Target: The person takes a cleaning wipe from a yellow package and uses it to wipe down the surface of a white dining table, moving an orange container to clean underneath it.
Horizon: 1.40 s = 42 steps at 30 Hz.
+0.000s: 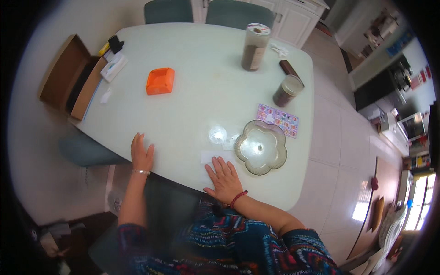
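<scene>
My left hand rests at the near edge of the pale table, fingers apart, with nothing in it. Flat on a white sheet of paper lies my right hand, its fingers spread. Just right of that hand stands a flower-shaped glass dish, which overlaps a purple sticker sheet. An orange square tray sits farther back, beyond my left hand.
An open cardboard box and a tissue pack are at the left. A tall lidded canister, a smaller jar, a dark brown case and a crumpled white tissue stand or lie at the back right. Chairs border the far side.
</scene>
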{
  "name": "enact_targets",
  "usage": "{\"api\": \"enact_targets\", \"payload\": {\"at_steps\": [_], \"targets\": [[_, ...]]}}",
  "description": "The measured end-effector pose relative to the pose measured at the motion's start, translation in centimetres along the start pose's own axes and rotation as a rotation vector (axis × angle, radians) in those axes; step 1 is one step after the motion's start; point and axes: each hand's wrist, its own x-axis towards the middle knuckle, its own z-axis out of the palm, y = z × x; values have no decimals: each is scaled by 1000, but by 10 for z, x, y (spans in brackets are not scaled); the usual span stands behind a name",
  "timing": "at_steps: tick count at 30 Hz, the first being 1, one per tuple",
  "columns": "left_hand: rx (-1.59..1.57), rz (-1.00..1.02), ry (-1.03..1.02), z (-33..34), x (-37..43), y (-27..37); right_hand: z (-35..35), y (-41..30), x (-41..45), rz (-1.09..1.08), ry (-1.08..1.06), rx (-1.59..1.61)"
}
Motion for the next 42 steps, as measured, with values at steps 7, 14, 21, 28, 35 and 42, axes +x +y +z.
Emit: {"api": "enact_targets", "payload": {"at_steps": [7, 14, 21, 28, 35, 42], "targets": [[110, -153, -109, 36, 9, 28, 1, -1, -1, 54, -18, -15], [227, -209, -120, 24, 4, 43, 7, -4, -1, 11, -9, -36], [251, -276, -206, 23, 10, 49, 2, -2, 2, 12, -16, -47], [219, -244, -149, 22, 9, 48, -1, -2, 2, 25, -19, -21], [228, -221, -128, 26, 7, 47, -2, -3, 3, 23, -23, -24], [248, -211, -128, 26, 8, 45, 4, -3, 0, 31, 24, 8]]}}
